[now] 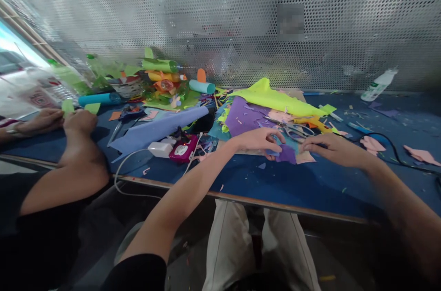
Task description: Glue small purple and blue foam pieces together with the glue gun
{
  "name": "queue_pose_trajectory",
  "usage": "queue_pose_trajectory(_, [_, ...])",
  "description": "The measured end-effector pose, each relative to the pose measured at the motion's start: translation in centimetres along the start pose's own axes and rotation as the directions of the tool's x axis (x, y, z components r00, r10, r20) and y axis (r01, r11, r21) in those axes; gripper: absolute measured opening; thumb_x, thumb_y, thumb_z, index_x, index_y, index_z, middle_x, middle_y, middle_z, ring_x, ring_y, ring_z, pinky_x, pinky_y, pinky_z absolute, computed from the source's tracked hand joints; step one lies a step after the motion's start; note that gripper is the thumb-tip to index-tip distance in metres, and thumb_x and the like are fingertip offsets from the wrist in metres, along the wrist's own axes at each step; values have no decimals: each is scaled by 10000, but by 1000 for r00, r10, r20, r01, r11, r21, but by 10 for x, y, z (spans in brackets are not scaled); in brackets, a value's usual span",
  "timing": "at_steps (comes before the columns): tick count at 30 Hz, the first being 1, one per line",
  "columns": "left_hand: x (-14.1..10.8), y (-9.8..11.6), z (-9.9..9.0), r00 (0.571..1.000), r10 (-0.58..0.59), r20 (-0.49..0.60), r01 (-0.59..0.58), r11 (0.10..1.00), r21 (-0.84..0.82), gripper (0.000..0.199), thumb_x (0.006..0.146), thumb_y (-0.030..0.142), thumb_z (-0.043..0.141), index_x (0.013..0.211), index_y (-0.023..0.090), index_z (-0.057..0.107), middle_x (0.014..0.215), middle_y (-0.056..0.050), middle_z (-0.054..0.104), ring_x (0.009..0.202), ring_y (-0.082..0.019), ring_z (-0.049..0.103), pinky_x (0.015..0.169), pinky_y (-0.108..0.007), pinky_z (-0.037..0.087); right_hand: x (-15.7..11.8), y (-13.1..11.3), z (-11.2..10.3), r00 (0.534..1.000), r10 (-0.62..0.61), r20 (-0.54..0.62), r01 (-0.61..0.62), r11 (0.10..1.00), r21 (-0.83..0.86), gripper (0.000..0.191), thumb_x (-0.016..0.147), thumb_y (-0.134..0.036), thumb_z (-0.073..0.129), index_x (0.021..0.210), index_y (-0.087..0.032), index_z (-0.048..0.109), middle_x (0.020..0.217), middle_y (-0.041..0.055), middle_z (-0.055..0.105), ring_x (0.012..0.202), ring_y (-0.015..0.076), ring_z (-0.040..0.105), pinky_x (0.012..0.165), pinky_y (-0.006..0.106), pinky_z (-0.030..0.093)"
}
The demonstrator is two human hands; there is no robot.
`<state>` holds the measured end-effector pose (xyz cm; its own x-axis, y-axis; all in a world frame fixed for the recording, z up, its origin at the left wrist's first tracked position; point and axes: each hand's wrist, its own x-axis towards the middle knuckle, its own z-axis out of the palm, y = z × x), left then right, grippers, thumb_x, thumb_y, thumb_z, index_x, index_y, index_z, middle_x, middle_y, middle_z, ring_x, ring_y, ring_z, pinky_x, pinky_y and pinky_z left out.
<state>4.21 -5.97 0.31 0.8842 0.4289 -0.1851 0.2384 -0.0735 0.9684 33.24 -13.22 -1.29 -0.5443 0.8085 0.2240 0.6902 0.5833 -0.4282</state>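
Above the front part of the blue table, my left hand (262, 140) is closed on a small piece of purple paper (287, 154), its thumb and fingers curled at the paper's left side. My right hand (325, 146) is just to the right, fingers bent together; whatever they pinch, if anything, is too small to make out. Below its fingertips is a pale pink paper scrap (306, 158). Right behind both hands lie scissors (299, 131) with grey handles and a yellow-orange glue gun (314, 122). A larger purple sheet (244, 116) spreads behind my left hand.
Bright yellow-green paper (272, 98) covers the pile's back. Left are a blue paper roll (165, 130), a magenta power strip (183, 148) with a white plug, and a co-worker's hands (77, 121) with green paper. A white glue bottle (379, 85) leans against the perforated metal panel (241, 20).
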Motion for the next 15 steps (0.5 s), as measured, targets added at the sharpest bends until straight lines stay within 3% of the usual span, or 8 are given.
queue_pose_trajectory(3, [-3,1,3,991,-45,123,36,996,77,466,773,362,808,1185,211,648,882,-66,744,795,-195,738,682,-301,611,-6,8,5,1000,19,0,-19,1000,19,416,1014,-497,381,1078,-275,728,1005,57,786,834,237,742,714,345,544])
queue_pose_trajectory(7, [-3,1,3,984,-107,142,48,930,365,332,815,413,750,1079,217,702,774,-32,752,663,-169,705,630,-269,560,-6,10,9,996,91,7,-90,995,-47,454,1005,-539,357,848,-235,655,728,45,708,601,204,644,594,315,474])
queue_pose_trajectory(9, [-3,0,2,995,-23,101,-35,844,536,238,862,428,683,946,213,742,672,-19,721,614,-151,666,635,-254,515,-3,8,12,993,119,-16,-120,987,-106,413,993,-547,375,848,-232,599,658,32,660,539,199,595,564,311,438])
queue_pose_trajectory(11, [-3,-1,1,991,130,42,-123,714,689,247,872,426,656,801,210,752,656,-29,708,625,-147,631,621,-251,451,1,5,16,994,107,-29,-110,985,-136,356,998,-511,380,981,-227,594,747,53,700,583,213,631,590,316,441])
queue_pose_trajectory(13, [-2,-2,-1,969,247,-1,-153,602,784,260,868,419,655,750,211,756,702,-39,715,639,-145,596,593,-266,387,6,3,20,999,31,10,-29,989,-147,326,1009,-451,379,1069,-233,613,882,78,746,693,228,696,639,316,452])
queue_pose_trajectory(15, [-2,-5,-2,959,283,-21,-153,575,804,233,870,406,652,804,221,778,729,-35,717,632,-139,570,586,-279,355,10,2,25,995,-65,73,76,985,-157,313,1005,-429,410,1027,-253,667,891,63,767,736,226,723,639,298,435])
